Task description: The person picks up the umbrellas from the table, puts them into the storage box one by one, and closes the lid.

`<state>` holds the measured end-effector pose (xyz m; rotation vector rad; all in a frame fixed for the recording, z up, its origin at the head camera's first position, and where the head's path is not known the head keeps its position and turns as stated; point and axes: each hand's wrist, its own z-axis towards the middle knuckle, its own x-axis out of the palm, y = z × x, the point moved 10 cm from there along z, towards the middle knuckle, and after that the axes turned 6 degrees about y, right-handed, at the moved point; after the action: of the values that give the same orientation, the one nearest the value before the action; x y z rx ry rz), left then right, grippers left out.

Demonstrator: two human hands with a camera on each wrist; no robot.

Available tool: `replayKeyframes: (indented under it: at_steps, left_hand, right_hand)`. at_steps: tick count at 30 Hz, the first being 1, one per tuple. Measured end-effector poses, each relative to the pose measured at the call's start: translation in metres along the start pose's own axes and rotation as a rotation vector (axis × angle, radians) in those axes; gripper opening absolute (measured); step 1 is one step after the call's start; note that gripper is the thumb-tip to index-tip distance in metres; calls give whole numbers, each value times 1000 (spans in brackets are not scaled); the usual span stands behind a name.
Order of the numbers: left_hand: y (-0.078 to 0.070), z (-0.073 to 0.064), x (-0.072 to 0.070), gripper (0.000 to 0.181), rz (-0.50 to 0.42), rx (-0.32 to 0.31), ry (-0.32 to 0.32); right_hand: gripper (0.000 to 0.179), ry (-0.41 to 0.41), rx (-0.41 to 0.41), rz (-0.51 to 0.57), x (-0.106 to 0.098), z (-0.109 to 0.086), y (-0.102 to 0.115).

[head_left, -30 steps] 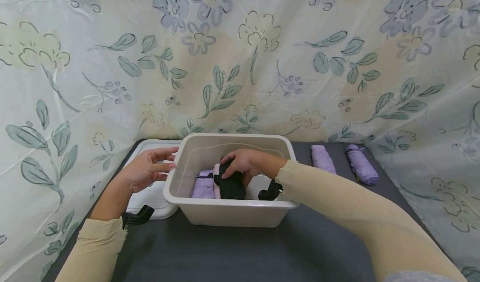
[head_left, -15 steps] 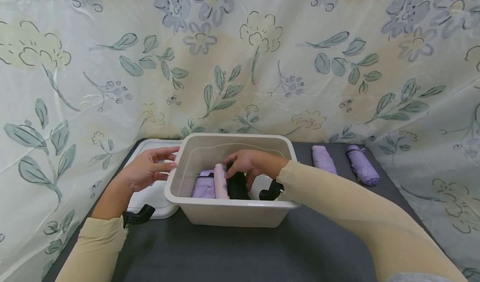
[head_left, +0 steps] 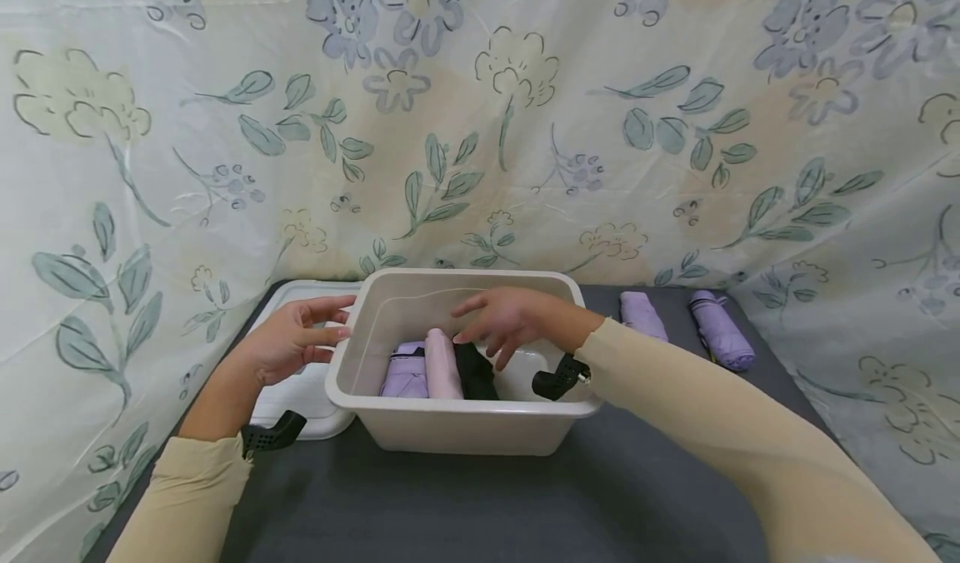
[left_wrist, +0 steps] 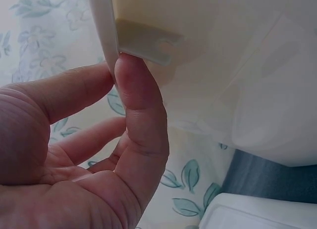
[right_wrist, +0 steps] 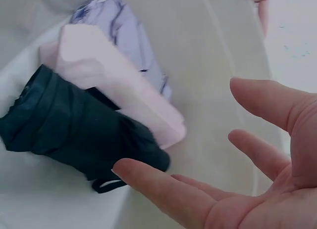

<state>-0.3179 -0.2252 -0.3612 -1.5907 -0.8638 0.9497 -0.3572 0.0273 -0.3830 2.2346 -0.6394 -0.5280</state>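
A beige plastic storage bin point(head_left: 465, 430) stands on the dark table. Inside, side by side, lie three folded umbrellas: a purple umbrella point(head_left: 406, 373), a pale pink umbrella point(head_left: 442, 367) and a black umbrella point(head_left: 476, 376) with a wrist loop. My left hand point(head_left: 300, 338) pinches the bin's left rim between thumb and finger, as the left wrist view shows from close up. Over the bin's opening hovers my right hand point(head_left: 510, 321), fingers spread and holding nothing. In the right wrist view a fingertip overlaps the end of the black umbrella.
Two more folded purple umbrellas lie at the back right of the table: one umbrella point(head_left: 642, 316) close to the bin, another umbrella point(head_left: 722, 330) farther right. A white lid point(head_left: 318, 417) lies left of the bin. Behind everything hangs a floral curtain point(head_left: 480, 130).
The right hand has set the black umbrella down beside the pink one, let go and risen a little to the right. The left hand stays at the rim.
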Motion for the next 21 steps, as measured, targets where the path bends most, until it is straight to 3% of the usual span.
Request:
replayKeyframes:
  at_steps: [11,21]
  left_hand:
    - [0,1,-1,70,-12,-3,-13]
    - [0,1,0,69,-9,-11,-14]
  right_hand:
    - [64,-11,-106,-20,-14,-35,11]
    - [51,-42,-219,-21,-25,-65,11]
